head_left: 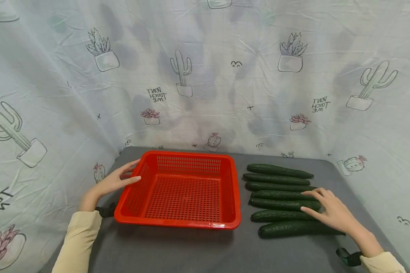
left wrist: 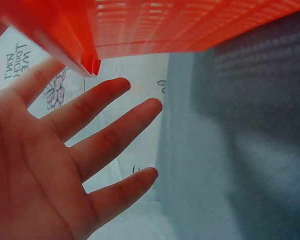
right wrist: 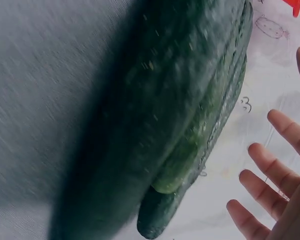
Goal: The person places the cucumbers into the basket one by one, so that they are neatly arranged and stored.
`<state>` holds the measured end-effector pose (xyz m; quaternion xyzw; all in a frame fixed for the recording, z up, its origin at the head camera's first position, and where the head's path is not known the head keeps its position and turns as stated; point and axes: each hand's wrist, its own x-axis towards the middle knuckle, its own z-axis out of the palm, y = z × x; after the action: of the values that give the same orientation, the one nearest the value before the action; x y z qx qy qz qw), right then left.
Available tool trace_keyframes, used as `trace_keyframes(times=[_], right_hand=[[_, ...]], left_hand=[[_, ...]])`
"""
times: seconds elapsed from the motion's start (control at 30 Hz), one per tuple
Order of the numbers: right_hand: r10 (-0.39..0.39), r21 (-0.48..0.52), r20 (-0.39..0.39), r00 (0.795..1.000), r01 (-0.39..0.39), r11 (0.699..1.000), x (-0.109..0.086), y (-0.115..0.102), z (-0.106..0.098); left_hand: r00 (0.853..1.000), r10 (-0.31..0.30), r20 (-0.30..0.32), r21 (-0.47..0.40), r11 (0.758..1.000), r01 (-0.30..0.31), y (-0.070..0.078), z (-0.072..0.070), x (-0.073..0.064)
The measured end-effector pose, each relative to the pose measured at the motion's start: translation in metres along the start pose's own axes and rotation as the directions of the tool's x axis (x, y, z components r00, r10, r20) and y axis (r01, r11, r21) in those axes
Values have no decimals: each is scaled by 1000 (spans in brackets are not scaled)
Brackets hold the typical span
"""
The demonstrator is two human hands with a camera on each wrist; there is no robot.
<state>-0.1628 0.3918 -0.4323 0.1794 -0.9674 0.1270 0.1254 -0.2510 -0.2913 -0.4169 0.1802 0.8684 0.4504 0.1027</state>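
A red plastic basket (head_left: 188, 223) with slotted walls stands on the table. My left hand (head_left: 114, 182) is at its left rim, thumb over the edge. In the left wrist view, the straight, spread fingers (left wrist: 115, 137) stay below and outside the red rim (left wrist: 65, 40), gripping nothing. Several dark green cucumbers (head_left: 280, 204) lie side by side, right of the basket. Over their right ends is my right hand (head_left: 331, 208), its fingers apart and nothing in its grasp. The right wrist view has the nearest cucumber (right wrist: 155, 90) up close, with loosely extended fingers (right wrist: 270, 167) off to the right.
A grey cloth (head_left: 177, 250) covers the table. Pale curtains (head_left: 212, 91) printed with potted plants hang behind it and along both sides. Dark straps (head_left: 348, 258) sit at both wrists, below beige sleeves (head_left: 76, 242).
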Motion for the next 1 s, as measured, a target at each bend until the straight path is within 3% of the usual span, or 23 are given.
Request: trace_keyframes(times=[0.17, 0.47, 0.7, 1.0], right_hand=[[-6, 48, 2, 1000, 6, 999, -12, -3, 9], [-30, 77, -40, 999, 33, 997, -32, -5, 29], [10, 106, -33, 999, -6, 994, -44, -7, 38], [13, 123, -65, 998, -5, 992, -50, -8, 51]], left_hand=[[1000, -8, 4, -82, 997, 9, -3, 12, -7], [996, -86, -18, -199, 977, 81, -16, 31, -12], [995, -95, -30, -207, 974, 87, -17, 34, -14], [988, -152, -24, -323, 937, 136, -16, 36, -14]])
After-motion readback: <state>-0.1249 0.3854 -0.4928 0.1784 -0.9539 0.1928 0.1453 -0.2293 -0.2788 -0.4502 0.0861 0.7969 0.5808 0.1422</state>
